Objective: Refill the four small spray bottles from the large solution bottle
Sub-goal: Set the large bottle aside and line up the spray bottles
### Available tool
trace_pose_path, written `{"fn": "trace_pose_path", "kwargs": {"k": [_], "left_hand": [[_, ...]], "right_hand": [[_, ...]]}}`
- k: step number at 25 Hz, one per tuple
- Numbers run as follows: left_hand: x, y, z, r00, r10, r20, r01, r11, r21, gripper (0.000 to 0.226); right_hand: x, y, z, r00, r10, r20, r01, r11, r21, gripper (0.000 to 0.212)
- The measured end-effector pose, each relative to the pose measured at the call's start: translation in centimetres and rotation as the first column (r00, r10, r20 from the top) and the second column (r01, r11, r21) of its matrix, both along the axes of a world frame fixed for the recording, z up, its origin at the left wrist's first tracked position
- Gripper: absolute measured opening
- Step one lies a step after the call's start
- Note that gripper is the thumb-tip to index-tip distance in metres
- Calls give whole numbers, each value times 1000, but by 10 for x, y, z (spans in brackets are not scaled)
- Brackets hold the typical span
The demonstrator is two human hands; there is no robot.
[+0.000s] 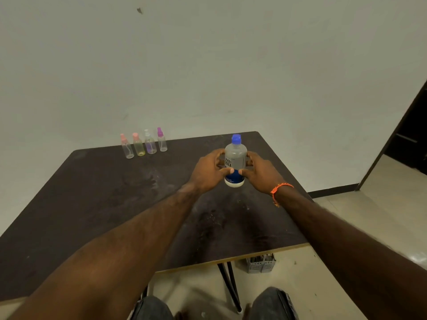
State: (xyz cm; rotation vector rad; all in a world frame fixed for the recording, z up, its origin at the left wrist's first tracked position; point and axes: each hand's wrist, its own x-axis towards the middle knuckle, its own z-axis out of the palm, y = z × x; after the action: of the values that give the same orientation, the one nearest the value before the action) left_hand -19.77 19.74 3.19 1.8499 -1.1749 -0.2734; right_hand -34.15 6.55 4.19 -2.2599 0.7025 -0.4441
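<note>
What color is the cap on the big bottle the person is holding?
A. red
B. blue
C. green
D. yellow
B. The large solution bottle, held between the left hand and the right hand, has a blue cap on top.

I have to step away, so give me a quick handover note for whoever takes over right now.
Left hand and right hand both grip the large solution bottle, upright, blue cap still on.
The four small spray bottles stand in a row at the table's far edge, sprayer tops on.
Done: large bottle in hand; no pouring visible.
Left: uncap it, open and fill each spray bottle, recap.
</note>
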Motion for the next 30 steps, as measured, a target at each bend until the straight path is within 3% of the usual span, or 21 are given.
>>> {"fn": "trace_pose_path", "kwargs": {"k": [10, 14, 17, 20, 22, 25, 30], "left_hand": [[-15, 7, -35, 995, 38, -96, -27, 993, 116, 60], [-8, 10, -37, 998, 44, -50, -35, 984, 174, 77], [4, 23, -31, 998, 60, 17, -62, 978, 198, 93], [27, 43, -21, 990, 113, 82, -128, 967, 222, 100], [43, 62, -12, 980, 162, 120, -185, 958, 220, 103], [70, 94, -3, 953, 231, 195, -271, 938, 215, 106], [130, 139, -7, 879, 420, 226, -463, 866, 188, 127]], "right_hand": [[-10, 25, -38, 997, -73, -17, 75, 992, 99, 61], [-11, 25, -35, 997, -72, -21, 72, 997, 39, 70], [-11, 31, -25, 972, -204, 119, 215, 972, -96, 81], [-1, 49, -1, 917, -185, 352, 292, 914, -281, 71], [9, 72, 15, 915, -51, 401, 238, 870, -432, 66], [33, 104, 20, 945, 122, 304, 79, 815, -573, 67], [108, 138, 0, 969, 228, 96, -173, 902, -395, 71]]}}
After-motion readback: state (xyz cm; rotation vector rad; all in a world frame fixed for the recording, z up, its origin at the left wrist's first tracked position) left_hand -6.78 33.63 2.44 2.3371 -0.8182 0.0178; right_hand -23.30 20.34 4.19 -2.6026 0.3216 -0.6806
